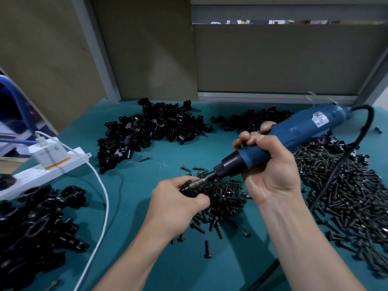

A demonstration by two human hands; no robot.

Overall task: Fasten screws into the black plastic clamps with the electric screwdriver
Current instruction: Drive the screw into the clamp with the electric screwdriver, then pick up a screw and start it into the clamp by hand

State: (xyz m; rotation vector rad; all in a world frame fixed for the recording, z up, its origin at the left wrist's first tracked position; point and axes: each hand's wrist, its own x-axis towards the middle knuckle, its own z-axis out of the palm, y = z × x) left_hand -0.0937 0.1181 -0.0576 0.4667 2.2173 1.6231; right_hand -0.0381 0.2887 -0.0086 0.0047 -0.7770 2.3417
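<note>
My right hand point(270, 164) grips the blue electric screwdriver point(294, 133), which slants down to the left. Its metal bit meets a black plastic clamp point(187, 189) that my left hand point(178, 204) holds just above the table; most of that clamp is hidden by my fingers. Under both hands lies a pile of black screws point(222, 198). A far larger spread of screws point(346, 185) covers the table on the right.
A heap of black clamps point(147, 131) lies at the back centre, another point(252, 120) at the back right, and assembled clamps point(35, 223) at the front left. A white power strip point(52, 166) with a white cable point(102, 206) sits left. The screwdriver's black cord point(344, 160) crosses the screws.
</note>
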